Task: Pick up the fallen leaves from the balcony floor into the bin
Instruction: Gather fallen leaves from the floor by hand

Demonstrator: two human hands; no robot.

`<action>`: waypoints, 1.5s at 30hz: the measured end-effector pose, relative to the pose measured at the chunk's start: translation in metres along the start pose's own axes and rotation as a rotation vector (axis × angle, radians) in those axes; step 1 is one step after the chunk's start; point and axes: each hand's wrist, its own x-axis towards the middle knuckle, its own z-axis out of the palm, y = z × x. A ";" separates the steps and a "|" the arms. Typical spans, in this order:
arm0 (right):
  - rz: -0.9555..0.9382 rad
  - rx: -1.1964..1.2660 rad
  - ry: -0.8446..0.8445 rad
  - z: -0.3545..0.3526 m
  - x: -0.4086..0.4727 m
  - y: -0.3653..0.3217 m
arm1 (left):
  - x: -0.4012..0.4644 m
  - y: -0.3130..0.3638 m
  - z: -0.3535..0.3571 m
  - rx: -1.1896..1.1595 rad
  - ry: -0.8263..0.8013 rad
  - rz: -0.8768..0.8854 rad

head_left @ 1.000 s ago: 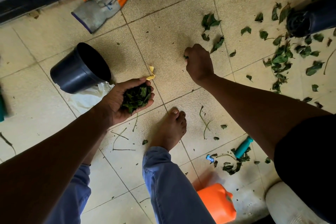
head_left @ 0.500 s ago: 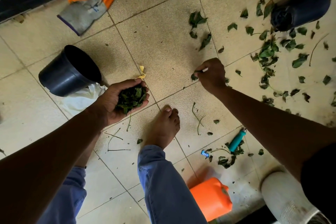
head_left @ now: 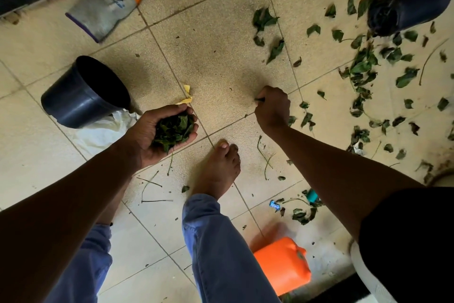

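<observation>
While the left hand [head_left: 162, 133] cups a heap of green leaves [head_left: 175, 128] palm-up, fingers curled round them, the right hand [head_left: 272, 109] is closed in a fist low over the floor [head_left: 216, 57], pinching a small dark leaf bit [head_left: 259, 99]. The black bin [head_left: 84, 92] lies tipped on its side just left of the left hand. More fallen leaves [head_left: 361, 69] are scattered across the tiles to the right, near a second black pot [head_left: 409, 2].

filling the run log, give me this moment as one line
left hand: holds leaf pile | right hand: pinches leaf at floor | bin: left of left hand | loose leaves: floor, right
</observation>
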 end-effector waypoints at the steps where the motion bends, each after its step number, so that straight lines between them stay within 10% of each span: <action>1: 0.047 0.061 0.027 -0.005 0.003 0.002 | 0.000 0.001 0.000 -0.003 0.003 0.000; 8: 0.255 0.277 0.237 -0.053 0.057 0.032 | 0.006 0.004 0.009 0.007 0.034 0.014; 45: -0.164 -0.082 0.077 -0.067 0.104 0.004 | 0.005 0.008 0.001 -0.001 0.011 0.020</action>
